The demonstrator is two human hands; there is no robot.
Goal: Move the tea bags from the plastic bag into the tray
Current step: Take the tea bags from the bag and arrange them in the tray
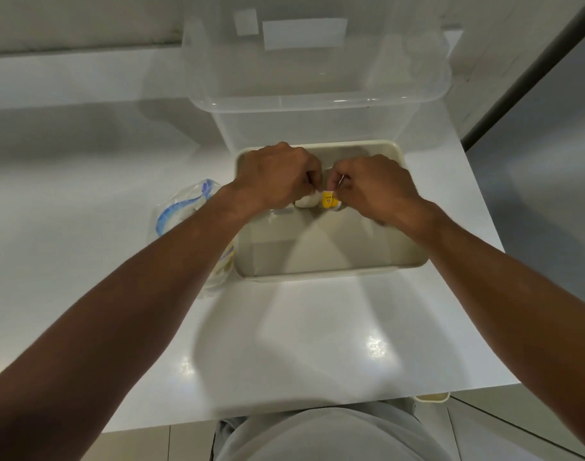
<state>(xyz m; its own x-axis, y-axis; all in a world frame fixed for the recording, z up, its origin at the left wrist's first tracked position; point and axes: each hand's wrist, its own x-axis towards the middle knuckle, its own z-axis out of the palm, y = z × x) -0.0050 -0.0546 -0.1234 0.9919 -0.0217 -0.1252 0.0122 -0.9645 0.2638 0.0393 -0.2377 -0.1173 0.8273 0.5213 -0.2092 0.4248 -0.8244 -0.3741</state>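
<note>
Tea bag [307, 202] hangs between the two grips, over the far half of the tray [414, 261]; I cannot tell whether its underside already touches the tray floor. The white pouch sits toward the left grip [278, 176] and the yellow tag [329, 199] toward the right grip [374, 188], so the long axis runs left to right across the tray. Both grips are bare hands, knuckles up, fingers curled in tight. I read the left as pinching the pouch. The right pinches at the top of the tag, where a thin line of string [341, 180] shows. The fingertips are mostly hidden behind the knuckles, so I cannot log exact contact. My judgement is that the drop point is straight below, inside the tray walls, and the coming move needs only a short lowering and letting go. The plastic bag [181, 211] lies on the desk [301, 344] just beside the tray's left wall, partly under the left forearm, so the left grip is the nearer one for the next pick. A clear container [317, 104] stands right behind the tray.
</note>
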